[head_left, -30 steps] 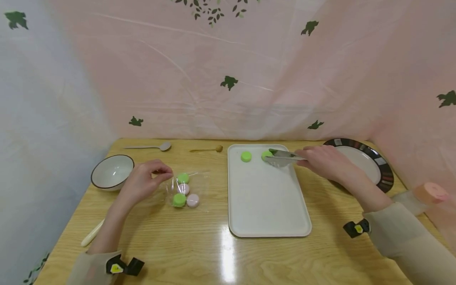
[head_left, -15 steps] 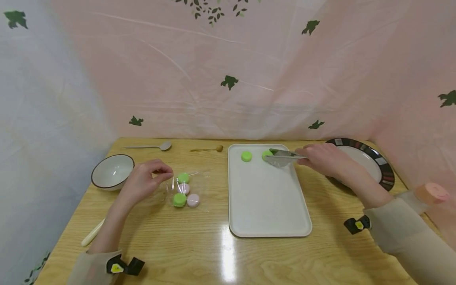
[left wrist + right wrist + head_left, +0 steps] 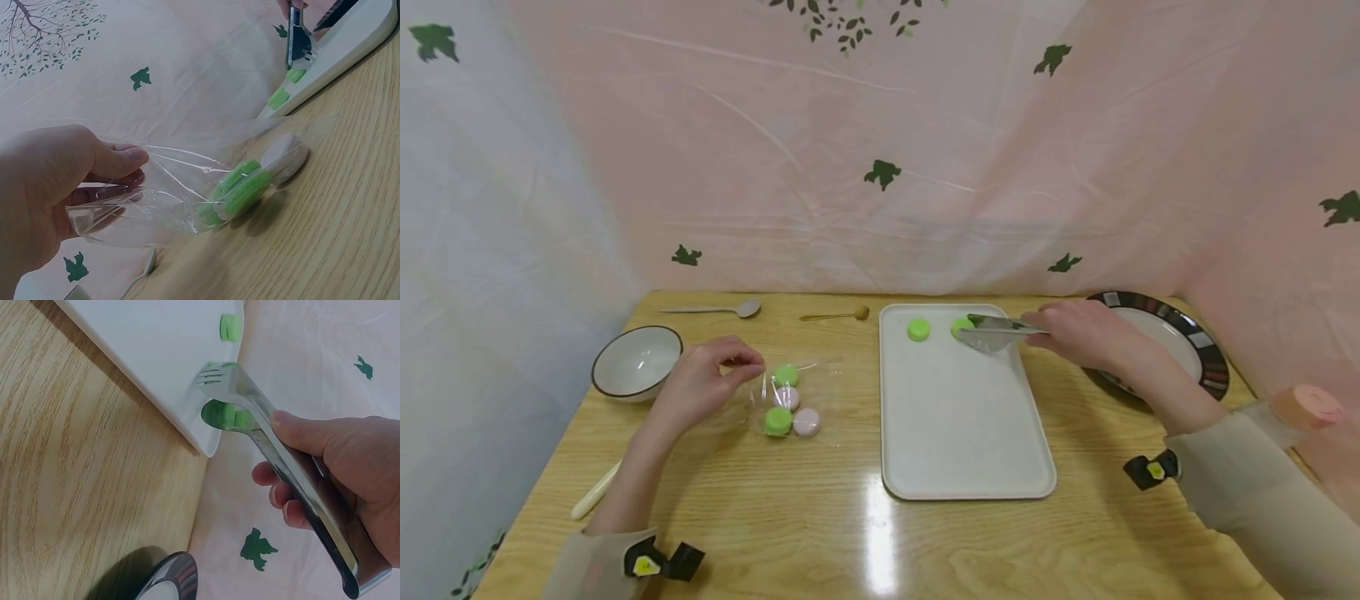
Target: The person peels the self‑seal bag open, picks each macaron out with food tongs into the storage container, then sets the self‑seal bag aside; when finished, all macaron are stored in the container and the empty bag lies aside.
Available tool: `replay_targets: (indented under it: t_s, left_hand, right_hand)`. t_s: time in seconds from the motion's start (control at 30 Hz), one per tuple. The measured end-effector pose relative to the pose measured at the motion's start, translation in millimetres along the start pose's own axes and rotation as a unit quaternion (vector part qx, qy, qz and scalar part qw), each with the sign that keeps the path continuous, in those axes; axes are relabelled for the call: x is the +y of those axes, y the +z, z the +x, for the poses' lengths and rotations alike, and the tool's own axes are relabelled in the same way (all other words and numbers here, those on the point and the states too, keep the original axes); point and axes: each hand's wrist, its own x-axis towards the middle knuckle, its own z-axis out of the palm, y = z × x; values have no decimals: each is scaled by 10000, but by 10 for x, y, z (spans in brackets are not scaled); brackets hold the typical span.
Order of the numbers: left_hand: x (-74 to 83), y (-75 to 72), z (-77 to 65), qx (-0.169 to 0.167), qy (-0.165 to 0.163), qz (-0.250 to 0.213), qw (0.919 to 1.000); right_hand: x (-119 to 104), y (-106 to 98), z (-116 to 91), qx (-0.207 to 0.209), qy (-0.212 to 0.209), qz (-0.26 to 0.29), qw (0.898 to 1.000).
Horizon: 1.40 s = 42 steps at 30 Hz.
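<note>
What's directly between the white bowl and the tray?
In the head view, the left hand and the clear bag it pinches, with green and pale pink discs inside, lie between the bowl and the tray.

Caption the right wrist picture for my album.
A right hand holds metal tongs over a white tray, near a green macaron.

Tray: near and middle surface free for passage; far end taken by two green discs and tongs.
Clear bag: strip of bare wood between it and tray.
Bowl: just beside left hand, blocks that flank.
Plate: overlapped by right forearm in head view, obstructs right side.
Table front: wide free stretch across.
</note>
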Motion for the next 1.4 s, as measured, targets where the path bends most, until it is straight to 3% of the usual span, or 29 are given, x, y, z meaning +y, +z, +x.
replay_targets:
  t_s: [0.53,0.8,1.07,1.4]
  left_hand:
    - [-15,12,-6,-28,0,-17,10000]
    - [-14,15,10,-47,13,-4,10000]
    - [-26,11,16,-67,2,-21,10000]
    - [-57,23,27,25,68,-162,9998]
  right_hand:
    - [3,16,-18,-38,13,138,9999]
    - [-27,-105,-85,157,323,346,9988]
    - [-410,-90,-41,642,-142,818,9945]
    - [-995,7,164,325,-756,1300,9881]
